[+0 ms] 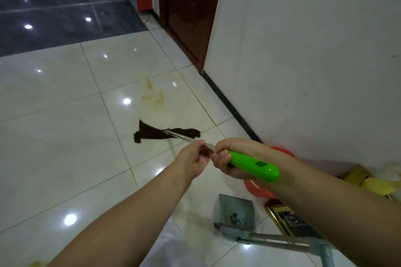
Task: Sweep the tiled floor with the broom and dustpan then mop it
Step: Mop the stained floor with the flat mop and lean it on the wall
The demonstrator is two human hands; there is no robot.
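My right hand point(230, 156) is shut around the green grip point(256, 166) of a mop with a thin metal pole point(180, 135). The pole runs forward and down to a dark brown mop cloth point(156, 132) lying flat on the white tiled floor point(65, 136). My left hand point(195, 156) pinches the pole just ahead of the green grip. A yellowish stain point(154, 95) marks the tile beyond the cloth. A grey metal dustpan point(236, 212) with a long handle lies on the floor below my right forearm.
A white wall point(303, 50) with a dark skirting board runs along the right. A brown door point(188, 11) stands ahead, with dark tiles at the far left. A red-orange basin point(256, 188), a gold-framed panel point(288, 221) and yellow items point(373, 182) sit by the wall.
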